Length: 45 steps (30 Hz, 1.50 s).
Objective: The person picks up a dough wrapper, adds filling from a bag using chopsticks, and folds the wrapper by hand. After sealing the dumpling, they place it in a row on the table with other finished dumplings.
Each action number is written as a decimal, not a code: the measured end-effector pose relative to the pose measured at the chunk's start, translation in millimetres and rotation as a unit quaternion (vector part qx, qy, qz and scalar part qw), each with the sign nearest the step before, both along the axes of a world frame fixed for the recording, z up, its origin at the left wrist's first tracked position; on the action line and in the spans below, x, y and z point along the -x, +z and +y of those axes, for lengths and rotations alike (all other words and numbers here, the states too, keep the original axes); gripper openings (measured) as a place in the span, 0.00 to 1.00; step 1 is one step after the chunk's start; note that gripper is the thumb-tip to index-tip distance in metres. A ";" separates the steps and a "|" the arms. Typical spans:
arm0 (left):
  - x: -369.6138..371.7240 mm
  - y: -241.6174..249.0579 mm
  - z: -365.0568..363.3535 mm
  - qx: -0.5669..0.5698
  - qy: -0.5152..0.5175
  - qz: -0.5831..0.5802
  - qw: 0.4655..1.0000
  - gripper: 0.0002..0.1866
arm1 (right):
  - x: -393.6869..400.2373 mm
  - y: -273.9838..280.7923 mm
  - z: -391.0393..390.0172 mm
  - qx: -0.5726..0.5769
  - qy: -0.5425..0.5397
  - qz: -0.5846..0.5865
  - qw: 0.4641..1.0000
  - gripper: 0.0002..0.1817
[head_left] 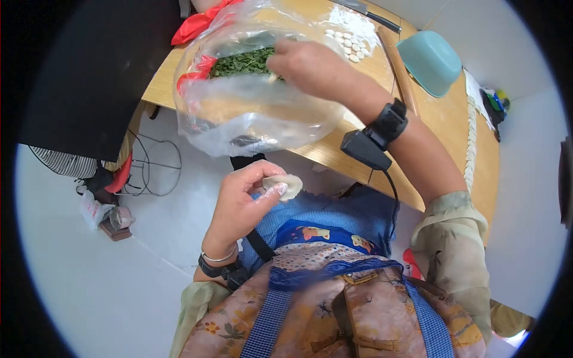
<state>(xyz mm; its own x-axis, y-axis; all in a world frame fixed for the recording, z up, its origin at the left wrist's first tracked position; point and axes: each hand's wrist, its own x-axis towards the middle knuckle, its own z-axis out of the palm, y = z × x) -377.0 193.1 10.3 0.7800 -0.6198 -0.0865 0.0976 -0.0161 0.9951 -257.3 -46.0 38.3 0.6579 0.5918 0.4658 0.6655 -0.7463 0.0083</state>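
In my left hand [242, 194], held between thumb and fingers in front of the apron, is a small round dough wrapper [285, 186]. White flour dusts my left thumb. My right hand [301, 62] reaches over the open clear plastic bag [256, 113], at the right end of the chopped green filling [242, 63]. The fingers of my right hand are curled and blurred, and what they hold, if anything, cannot be made out.
On the wooden table [444, 131] lie small dough pieces [352, 46] in flour, a knife [367, 13], a rolling pin [399, 65], a teal basin [431, 62] and a braided white strand [471, 143]. A fan [62, 162] stands at the left.
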 end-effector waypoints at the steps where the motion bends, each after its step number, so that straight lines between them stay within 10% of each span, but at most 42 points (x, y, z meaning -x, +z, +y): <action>1: -0.8 0.9 1.6 -0.002 0.000 -0.001 1.000 0.07 | 1.8 -8.1 3.2 0.033 -0.011 0.006 0.999 0.02; 7: -7.7 0.6 31.8 0.013 0.009 -0.268 0.963 0.06 | 11.9 -37.5 0.8 0.012 -0.045 0.017 0.999 0.03; 14: -23.8 -20.0 22.8 -0.209 0.162 -0.348 0.899 0.07 | 7.1 -25.9 4.8 -0.092 -0.115 0.014 0.989 0.04; 19: -27.4 -34.4 28.8 -0.205 0.083 -0.342 0.913 0.07 | 14.6 16.1 -8.2 -0.178 -0.070 -0.028 0.981 0.08; 22: -20.7 -0.6 30.7 -0.228 0.079 -0.526 0.815 0.08 | 25.6 42.2 -26.2 -0.215 -0.046 -0.007 0.975 0.09; 28: -22.3 51.9 25.4 -0.119 0.136 -0.620 0.764 0.13 | 54.2 65.0 -53.4 -0.526 0.081 0.241 0.811 0.10; 36: -33.8 68.2 13.6 -0.114 0.103 -0.703 0.694 0.14 | 65.7 51.8 -63.6 -0.503 0.162 0.367 0.766 0.11; 45: -22.8 65.8 27.4 -0.107 0.071 -0.716 0.686 0.12 | 42.5 9.2 -49.5 -0.420 -0.019 0.321 0.849 0.12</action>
<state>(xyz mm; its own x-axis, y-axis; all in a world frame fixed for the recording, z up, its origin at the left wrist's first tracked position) -354.3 220.5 76.1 0.2116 -0.6205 0.7551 -0.9620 -0.2686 0.0489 -299.8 -95.6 47.5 0.9470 0.2011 0.2504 0.3062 -0.3310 -0.8926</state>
